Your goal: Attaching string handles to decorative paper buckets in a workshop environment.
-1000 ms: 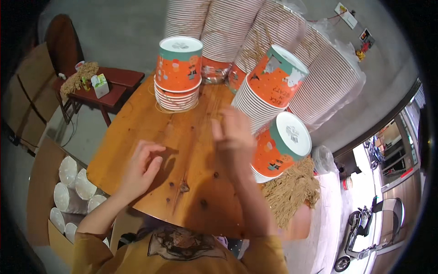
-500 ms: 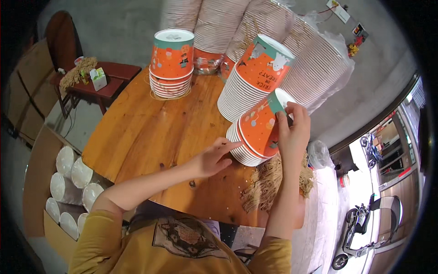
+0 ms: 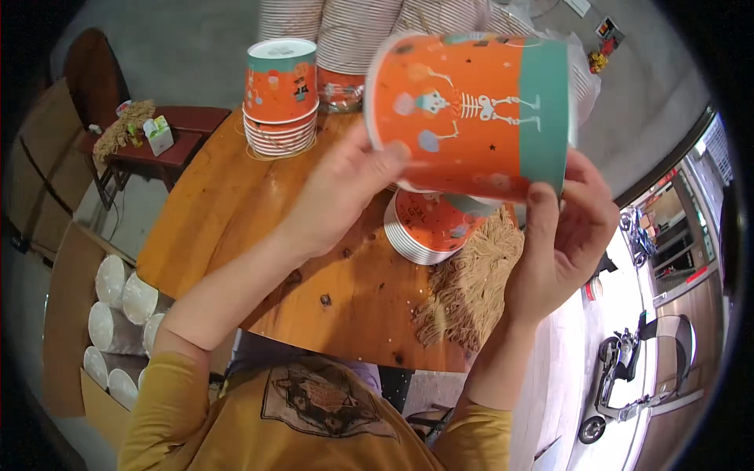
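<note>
Raised above the table between my hands is an orange paper bucket with a green band and a printed skeleton, lying on its side. My left hand grips its white rim end, thumb on the outside. At the green base end, my right hand has its thumb against the near side and fingers behind. Below the held bucket, a stack of nested orange buckets stands upside down on the wooden table. Another upside-down stack is at the far left of the table.
A bundle of tan cords lies at the table's right edge. Tall wrapped stacks of buckets line the back. A cardboard box with wrapped white stacks stands at lower left. A dark red bench is beyond; a scooter is at right.
My right hand has lifted one bucket off the near stack and turned it sideways. My left hand has moved up from beside the stack to hold its rim.
</note>
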`<action>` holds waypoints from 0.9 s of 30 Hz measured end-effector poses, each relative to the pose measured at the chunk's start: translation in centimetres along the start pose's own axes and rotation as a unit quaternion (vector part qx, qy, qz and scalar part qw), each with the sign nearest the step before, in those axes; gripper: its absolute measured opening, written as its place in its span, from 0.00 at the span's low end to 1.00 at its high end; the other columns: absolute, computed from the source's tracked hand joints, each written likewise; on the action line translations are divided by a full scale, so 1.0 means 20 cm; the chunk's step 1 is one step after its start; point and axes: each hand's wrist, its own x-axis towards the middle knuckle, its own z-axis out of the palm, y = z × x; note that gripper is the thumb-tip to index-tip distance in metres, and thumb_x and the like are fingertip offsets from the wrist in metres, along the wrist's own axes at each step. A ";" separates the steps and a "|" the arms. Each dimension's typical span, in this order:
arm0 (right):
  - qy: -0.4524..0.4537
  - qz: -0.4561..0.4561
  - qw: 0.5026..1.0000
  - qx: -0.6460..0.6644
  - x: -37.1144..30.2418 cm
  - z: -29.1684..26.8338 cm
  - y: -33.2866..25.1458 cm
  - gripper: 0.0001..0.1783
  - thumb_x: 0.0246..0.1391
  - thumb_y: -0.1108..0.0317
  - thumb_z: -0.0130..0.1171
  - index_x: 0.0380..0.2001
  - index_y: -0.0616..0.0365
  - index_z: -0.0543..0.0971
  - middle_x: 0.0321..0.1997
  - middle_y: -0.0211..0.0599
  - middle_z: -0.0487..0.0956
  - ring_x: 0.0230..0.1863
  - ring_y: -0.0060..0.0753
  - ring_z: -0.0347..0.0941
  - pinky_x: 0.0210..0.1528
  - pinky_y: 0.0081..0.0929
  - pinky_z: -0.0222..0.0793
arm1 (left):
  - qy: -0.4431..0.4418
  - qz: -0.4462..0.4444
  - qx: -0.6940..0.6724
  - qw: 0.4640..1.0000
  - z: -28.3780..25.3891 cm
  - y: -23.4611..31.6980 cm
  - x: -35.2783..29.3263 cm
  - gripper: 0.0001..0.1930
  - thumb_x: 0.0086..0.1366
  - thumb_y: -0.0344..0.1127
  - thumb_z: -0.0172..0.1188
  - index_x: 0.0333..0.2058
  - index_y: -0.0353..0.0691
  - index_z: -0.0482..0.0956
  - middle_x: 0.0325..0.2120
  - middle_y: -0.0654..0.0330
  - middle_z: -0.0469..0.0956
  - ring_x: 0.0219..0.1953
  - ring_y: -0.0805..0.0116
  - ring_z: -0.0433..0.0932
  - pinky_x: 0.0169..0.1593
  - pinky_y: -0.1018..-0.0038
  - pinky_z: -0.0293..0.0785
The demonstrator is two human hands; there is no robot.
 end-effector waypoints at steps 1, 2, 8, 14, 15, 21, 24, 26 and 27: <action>-0.010 0.015 1.000 0.025 -0.03 -0.01 0.00 0.07 0.54 0.77 0.58 0.36 0.61 0.73 0.50 0.47 0.74 0.49 0.37 0.71 0.54 0.29 0.64 | 0.038 0.014 -0.086 0.995 0.05 0.06 0.00 0.19 0.71 0.34 0.49 0.59 0.36 0.64 0.52 0.59 0.72 0.51 0.70 0.73 0.57 0.74 0.67; -0.022 0.019 0.999 0.025 -0.06 -0.05 0.03 0.05 0.56 0.77 0.56 0.36 0.62 0.73 0.49 0.47 0.75 0.49 0.36 0.71 0.53 0.28 0.65 | 0.019 0.024 -0.079 0.996 0.02 0.11 -0.02 0.20 0.70 0.32 0.50 0.59 0.37 0.63 0.51 0.59 0.72 0.50 0.70 0.74 0.55 0.72 0.69; -0.264 0.241 0.894 -0.269 -0.53 -0.38 0.41 0.05 0.52 0.74 0.59 0.34 0.59 0.77 0.32 0.40 0.75 0.37 0.41 0.72 0.42 0.33 0.67 | -0.088 -0.008 0.530 0.844 -0.27 0.25 -0.26 0.15 0.65 0.29 0.52 0.50 0.36 0.72 0.40 0.56 0.77 0.44 0.61 0.76 0.47 0.68 0.70; -0.335 0.155 0.857 -0.359 -0.82 -0.43 0.64 0.05 0.50 0.70 0.61 0.32 0.53 0.79 0.34 0.36 0.74 0.40 0.43 0.70 0.43 0.39 0.66 | -0.170 -0.010 0.676 0.717 -0.34 0.17 -0.39 0.14 0.56 0.27 0.57 0.43 0.39 0.75 0.33 0.56 0.75 0.38 0.54 0.72 0.46 0.62 0.66; -0.336 0.155 0.853 -0.369 -0.84 -0.43 0.66 0.03 0.49 0.69 0.62 0.30 0.52 0.80 0.35 0.36 0.74 0.40 0.43 0.70 0.43 0.38 0.67 | -0.188 -0.006 0.687 0.702 -0.33 0.16 -0.40 0.15 0.54 0.26 0.57 0.43 0.40 0.75 0.33 0.56 0.74 0.39 0.55 0.72 0.46 0.63 0.66; -0.294 0.136 0.880 -0.348 -0.79 -0.40 0.57 0.04 0.48 0.71 0.62 0.29 0.53 0.80 0.39 0.35 0.75 0.42 0.43 0.70 0.42 0.39 0.67 | -0.197 0.025 0.705 0.681 -0.33 0.11 -0.44 0.19 0.52 0.26 0.58 0.45 0.41 0.75 0.35 0.58 0.73 0.40 0.57 0.71 0.47 0.63 0.66; -0.276 0.117 0.888 -0.350 -0.73 -0.36 0.44 0.06 0.47 0.73 0.61 0.31 0.56 0.79 0.40 0.34 0.76 0.42 0.44 0.71 0.43 0.38 0.68 | -0.146 0.105 0.669 0.721 -0.26 0.10 -0.45 0.20 0.53 0.26 0.59 0.47 0.41 0.75 0.39 0.55 0.71 0.43 0.56 0.72 0.48 0.63 0.68; -0.297 0.091 0.892 -0.329 -0.65 -0.24 0.26 0.08 0.45 0.72 0.62 0.32 0.54 0.79 0.37 0.35 0.77 0.39 0.44 0.72 0.41 0.38 0.68 | -0.120 0.120 0.604 0.778 -0.20 0.05 -0.53 0.22 0.53 0.26 0.61 0.50 0.36 0.73 0.45 0.53 0.70 0.48 0.55 0.72 0.53 0.60 0.68; -0.314 0.102 0.893 -0.306 -0.65 -0.20 0.20 0.09 0.44 0.72 0.62 0.33 0.54 0.79 0.37 0.35 0.77 0.38 0.43 0.72 0.40 0.38 0.68 | -0.112 0.064 0.521 0.844 -0.15 0.00 -0.57 0.24 0.55 0.26 0.61 0.53 0.36 0.70 0.48 0.52 0.69 0.50 0.53 0.71 0.53 0.61 0.69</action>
